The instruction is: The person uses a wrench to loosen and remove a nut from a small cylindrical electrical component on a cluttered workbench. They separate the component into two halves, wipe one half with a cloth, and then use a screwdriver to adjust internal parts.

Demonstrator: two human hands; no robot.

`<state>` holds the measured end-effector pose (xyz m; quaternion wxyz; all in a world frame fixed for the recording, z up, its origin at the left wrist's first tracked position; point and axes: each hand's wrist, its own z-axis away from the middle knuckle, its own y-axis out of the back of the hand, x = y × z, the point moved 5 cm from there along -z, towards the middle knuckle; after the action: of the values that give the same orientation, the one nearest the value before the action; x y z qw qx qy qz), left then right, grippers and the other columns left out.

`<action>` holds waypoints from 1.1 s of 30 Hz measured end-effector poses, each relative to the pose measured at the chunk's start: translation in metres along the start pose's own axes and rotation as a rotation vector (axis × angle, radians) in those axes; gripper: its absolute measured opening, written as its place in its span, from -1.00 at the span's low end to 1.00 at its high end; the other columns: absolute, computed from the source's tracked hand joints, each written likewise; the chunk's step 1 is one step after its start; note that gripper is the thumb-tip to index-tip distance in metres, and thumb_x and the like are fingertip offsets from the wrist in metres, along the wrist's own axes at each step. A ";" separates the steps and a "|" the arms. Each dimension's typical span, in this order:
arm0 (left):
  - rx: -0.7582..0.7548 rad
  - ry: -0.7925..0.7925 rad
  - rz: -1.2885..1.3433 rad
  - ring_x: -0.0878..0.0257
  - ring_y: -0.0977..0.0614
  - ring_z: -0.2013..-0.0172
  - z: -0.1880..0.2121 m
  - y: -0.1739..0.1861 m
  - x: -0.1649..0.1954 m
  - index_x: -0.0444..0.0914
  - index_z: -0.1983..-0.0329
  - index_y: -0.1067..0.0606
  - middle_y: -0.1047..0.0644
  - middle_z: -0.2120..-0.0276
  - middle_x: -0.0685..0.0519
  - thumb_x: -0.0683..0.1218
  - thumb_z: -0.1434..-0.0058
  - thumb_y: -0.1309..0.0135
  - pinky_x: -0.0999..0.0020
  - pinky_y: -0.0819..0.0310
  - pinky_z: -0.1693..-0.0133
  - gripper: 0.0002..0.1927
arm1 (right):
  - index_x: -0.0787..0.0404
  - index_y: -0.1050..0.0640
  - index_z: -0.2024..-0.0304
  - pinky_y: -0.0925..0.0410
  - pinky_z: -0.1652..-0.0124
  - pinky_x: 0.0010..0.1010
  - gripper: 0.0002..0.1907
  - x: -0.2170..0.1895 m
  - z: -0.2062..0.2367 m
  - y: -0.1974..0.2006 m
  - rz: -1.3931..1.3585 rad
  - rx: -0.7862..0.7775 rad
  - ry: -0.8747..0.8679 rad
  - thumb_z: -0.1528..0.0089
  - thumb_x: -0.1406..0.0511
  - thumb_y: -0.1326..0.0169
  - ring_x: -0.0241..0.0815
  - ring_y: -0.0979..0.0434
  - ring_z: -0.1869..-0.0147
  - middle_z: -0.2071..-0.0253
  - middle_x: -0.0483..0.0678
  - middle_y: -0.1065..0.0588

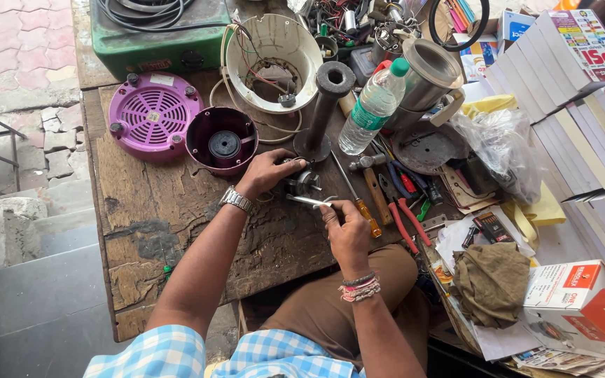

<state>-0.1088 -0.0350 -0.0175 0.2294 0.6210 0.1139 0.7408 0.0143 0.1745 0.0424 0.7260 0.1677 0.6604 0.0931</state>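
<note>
My left hand [266,173], with a metal watch on its wrist, grips a small metal motor part [304,183] that rests on the worn wooden workbench [176,217]. My right hand [346,231], with bead bracelets on the wrist, holds a thin metal tool [309,201] whose tip points left at the motor part. Just beyond the hands stand a purple round housing [222,139] and a dark upright metal pipe stand [325,105].
A purple vented cover [152,115], a white bowl-shaped casing with wires [273,61] and a green box [152,31] lie at the back. A water bottle [372,105], steel jar [425,80], hammer [371,183], screwdriver [358,199], red pliers [404,217], stacked books [582,112], cloth [491,280] crowd the right.
</note>
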 end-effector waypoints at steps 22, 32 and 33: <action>-0.024 -0.009 0.000 0.06 -0.67 -0.02 0.000 0.000 -0.002 -0.25 -0.09 -0.60 -0.65 0.04 -0.15 0.47 0.08 -0.16 0.19 -0.49 -0.07 -0.12 | 0.27 -0.60 0.23 -0.32 0.58 -0.55 -0.70 0.018 -0.004 -0.002 0.007 0.015 -0.021 -0.20 0.15 -0.25 -0.42 -0.45 0.58 0.56 -0.18 -0.52; -0.028 -0.021 -0.029 0.06 -0.68 -0.01 -0.003 -0.002 -0.004 -0.25 -0.09 -0.59 -0.65 0.06 -0.15 0.48 0.10 -0.16 0.18 -0.50 -0.06 -0.10 | 0.27 -0.63 0.19 -0.31 0.53 -0.58 -0.75 -0.004 0.002 0.001 0.142 0.062 0.283 -0.25 0.20 -0.23 -0.42 -0.45 0.51 0.48 -0.16 -0.56; -0.025 -0.026 -0.031 0.06 -0.67 -0.01 -0.003 -0.002 -0.004 -0.25 -0.10 -0.59 -0.65 0.06 -0.15 0.49 0.10 -0.16 0.18 -0.50 -0.06 -0.10 | 0.27 -0.63 0.16 -0.30 0.52 -0.57 -0.76 -0.013 0.005 0.002 0.205 0.074 0.415 -0.26 0.22 -0.22 -0.41 -0.46 0.50 0.45 -0.17 -0.56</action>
<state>-0.1106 -0.0351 -0.0226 0.2502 0.6256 0.1114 0.7304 0.0181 0.1706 0.0556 0.5547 0.2377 0.7780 0.1748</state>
